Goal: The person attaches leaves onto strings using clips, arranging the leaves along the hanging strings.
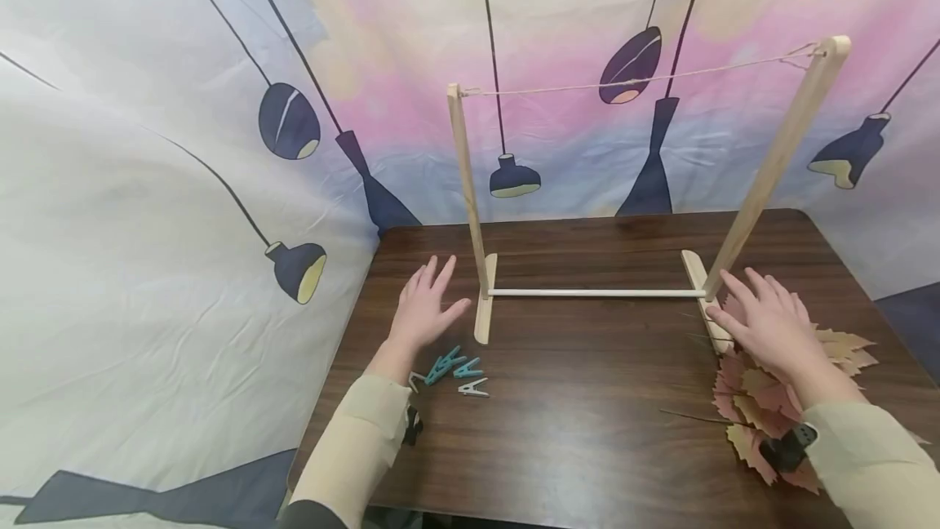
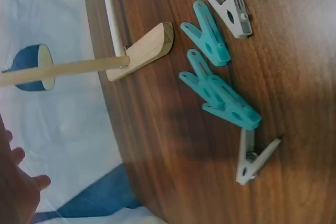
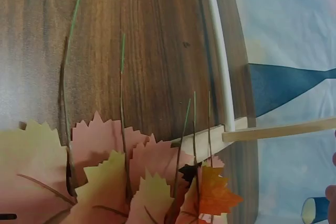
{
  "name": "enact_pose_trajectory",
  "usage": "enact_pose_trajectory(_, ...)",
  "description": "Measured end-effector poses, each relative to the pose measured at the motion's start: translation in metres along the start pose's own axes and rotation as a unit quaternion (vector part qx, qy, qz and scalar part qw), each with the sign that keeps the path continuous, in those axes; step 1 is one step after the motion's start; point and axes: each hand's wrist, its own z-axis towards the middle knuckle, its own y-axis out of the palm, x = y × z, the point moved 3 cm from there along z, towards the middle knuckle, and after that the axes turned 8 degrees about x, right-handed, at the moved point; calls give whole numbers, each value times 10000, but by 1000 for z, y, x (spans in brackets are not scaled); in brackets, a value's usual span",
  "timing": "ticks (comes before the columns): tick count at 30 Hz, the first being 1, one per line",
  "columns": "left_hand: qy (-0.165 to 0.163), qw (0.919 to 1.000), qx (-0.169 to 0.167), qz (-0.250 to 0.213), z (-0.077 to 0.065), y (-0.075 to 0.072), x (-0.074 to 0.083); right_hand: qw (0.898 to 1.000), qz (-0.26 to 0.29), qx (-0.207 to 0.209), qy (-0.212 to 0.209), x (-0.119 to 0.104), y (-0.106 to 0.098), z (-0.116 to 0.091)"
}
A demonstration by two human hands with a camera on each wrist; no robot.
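My left hand, fingers spread and nothing in it, hovers beside the left foot of a wooden drying-rack-like frame. Just below that hand lie teal clothespins and grey clothespins, several in all. My right hand is also spread, its fingertips by the base of the right post. It hangs over a pile of artificial maple leaves in pink, yellow and orange, partly hiding them. Their thin stems point toward the table's middle.
A thin string is tied between the post tops, and a white rod joins the posts low down. The brown wooden table backs onto a printed cloth with lamp pictures.
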Motion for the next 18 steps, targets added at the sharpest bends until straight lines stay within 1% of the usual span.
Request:
enact_pose_trajectory(4,-127,9983,-75,-565,-7,4,-12,10000,50,0,-40,0,4,-1)
enact_pose_trajectory(8,-260,9952,-167,-932,-14,8,-23,9999,155,-45,-54,0,6,-2)
enact_pose_trajectory(11,-393,9938,-144,-1030,-18,9,-29,9997,210,-69,-113,1,7,-1)
enact_pose_trajectory(13,-497,9931,-126,-1056,-20,10,-32,9992,308,-8,-247,2,7,-1)
enact_pose_trajectory(16,-591,9921,-140,-1094,-22,11,-35,9975,559,105,-429,3,8,-1)
enact_pose_trajectory(18,-655,9912,-145,-1140,-24,11,-38,9962,714,147,-473,5,9,0)
